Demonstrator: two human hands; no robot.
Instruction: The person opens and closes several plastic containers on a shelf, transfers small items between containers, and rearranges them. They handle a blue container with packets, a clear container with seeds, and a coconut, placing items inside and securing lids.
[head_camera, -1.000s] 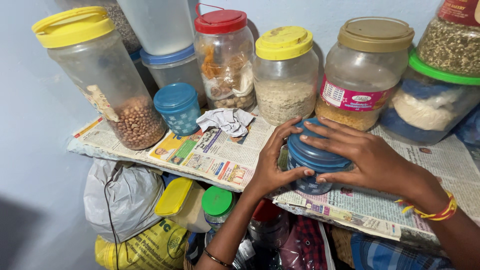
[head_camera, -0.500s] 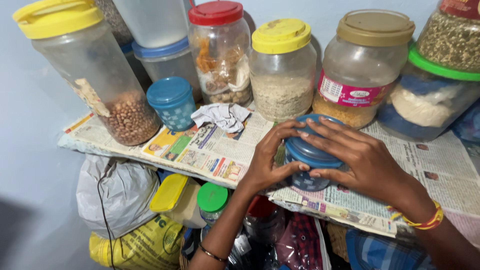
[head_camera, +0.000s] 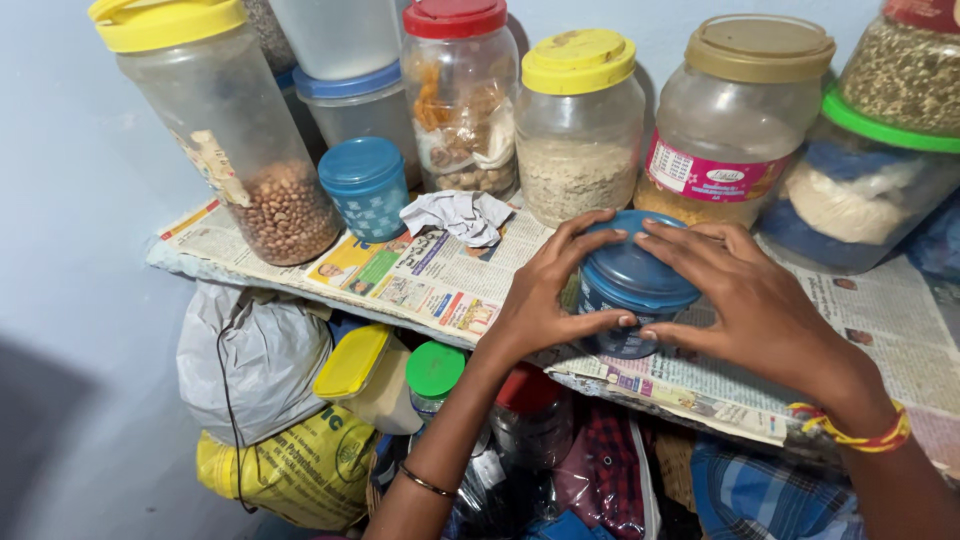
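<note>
Left of the small blue container (head_camera: 628, 285), w/ everything placed relative to it: far left on the shelf (head_camera: 250, 275) stands 1 tall yellow-lidded jar (head_camera: 225, 130) w/ brown nuts at the bottom. Nearer, 1 small blue tub (head_camera: 367, 187), upright, lid on, untouched. Behind that tub, 1 clear blue-lidded jar w/ another clear vessel stacked on top. Just left and a bit behind the container lies 1 crumpled paper scrap (head_camera: 458, 215) on the newspaper lining (head_camera: 420, 275).

Left hand (head_camera: 545, 295) wraps the container's left side, fingers curled round wall and lid edge, grasping it. The container sits upright on the newspaper near the shelf's front edge, axis vertical, directly between both palms. Right hand (head_camera: 745, 300) clasps the right side, fingers spread over the lid, thumb low at the front. Both hands touch it; neither is nearer. 1 thin bangle on the left wrist, 1 red-yellow thread band on the right.

Behind the container: 1 red-lidded jar (head_camera: 460, 95), 1 yellow-lidded jar (head_camera: 578, 125) w/ pale powder, 1 tan-lidded jar (head_camera: 735, 115). Far right, 1 green-lidded jar (head_camera: 870, 175) w/ another jar on top.

Below the shelf, left of the container: 1 grey bag, 1 yellow bag, 1 yellow-lidded box, 1 green-capped jar.
</note>
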